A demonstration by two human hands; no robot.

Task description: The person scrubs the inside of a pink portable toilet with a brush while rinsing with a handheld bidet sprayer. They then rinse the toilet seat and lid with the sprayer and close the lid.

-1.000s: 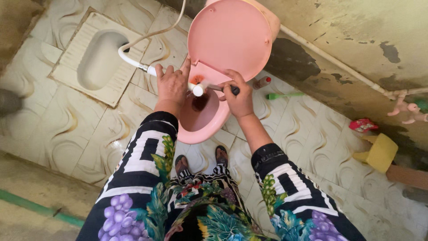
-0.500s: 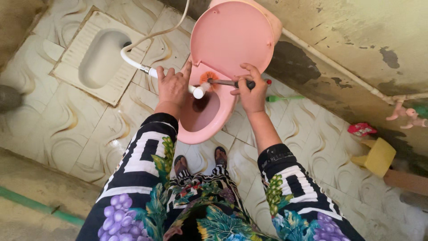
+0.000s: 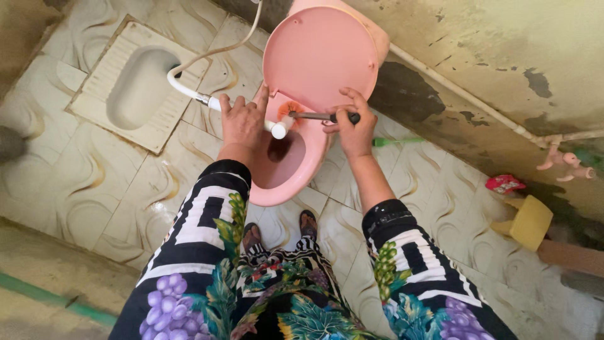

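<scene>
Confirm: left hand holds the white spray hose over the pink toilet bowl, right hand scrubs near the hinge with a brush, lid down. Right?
Not quite: the lid is raised, not down, as the head view shows. The rest holds: left hand grips the white spray hose over the pink toilet bowl, right hand works the brush near the hinge.

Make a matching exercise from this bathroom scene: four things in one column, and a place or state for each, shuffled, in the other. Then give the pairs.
Things:
1. spray hose
2. brush
3. toilet lid
4. squat pan

Places or states:
A. set flat into the tiled floor
B. raised upright behind the bowl
C. gripped by the left hand, nozzle over the bowl
D. held by the right hand, orange bristles at the bowl's back rim

Pairs: 1-C, 2-D, 3-B, 4-A
</scene>
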